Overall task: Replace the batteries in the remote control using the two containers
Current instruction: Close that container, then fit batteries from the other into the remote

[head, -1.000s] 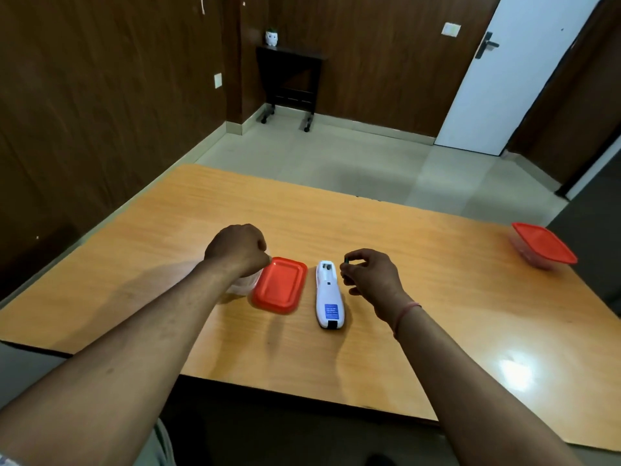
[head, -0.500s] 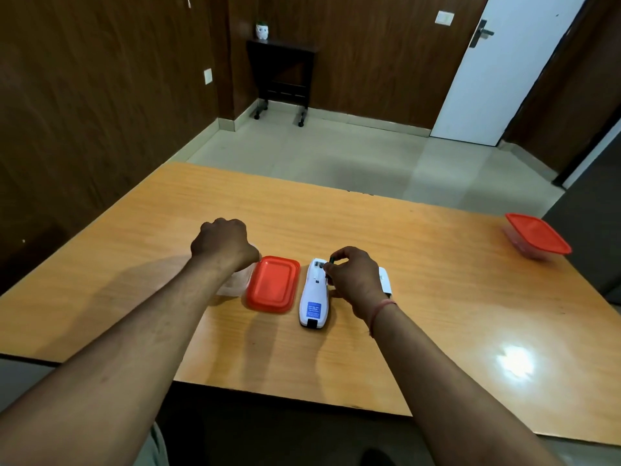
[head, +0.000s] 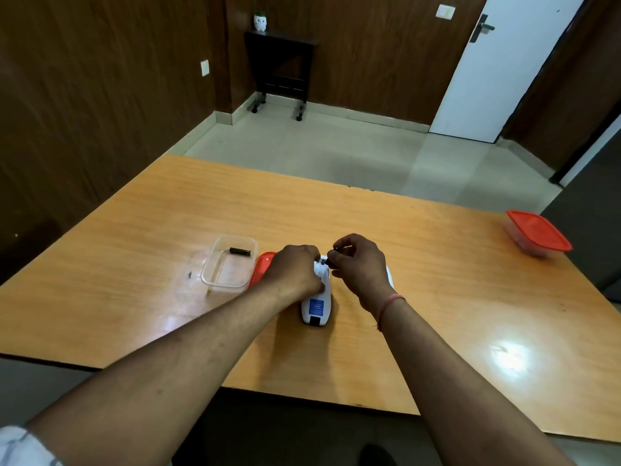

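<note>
Where the two forearms converge over the near middle of the orange wooden table [head: 420, 264], a white remote control [head: 317, 306] lies back-up with its blue label and a dark patch at the near end facing the camera; the left hand [head: 295, 272] rests curled on the remote's far left side, fingers bent down against the casing, steadying it; the right hand [head: 361, 265], which wears a thin pink thread at the wrist, pinches a small dark battery [head: 331, 258] between thumb and forefinger at the far end of the remote, the other fingers folded loosely; whether the battery already touches the compartment cannot be told, since the hands cover that end; a sliver of white [head: 389, 275] shows just beyond the right hand, too hidden to identify; just left of the left hand lies a red lid [head: 263, 267], partly covered by it; touching the lid's left edge stands an open clear container [head: 228, 265] with one dark battery [head: 240, 251] lying near its far wall; well apart, at the table's far right edge, a second clear container [head: 534, 235] sits closed under its own red lid; beyond the table, a pale tiled floor [head: 336, 156], dark wood-panelled walls, a small dark side table [head: 280, 62] and a white door [head: 497, 68].
</note>
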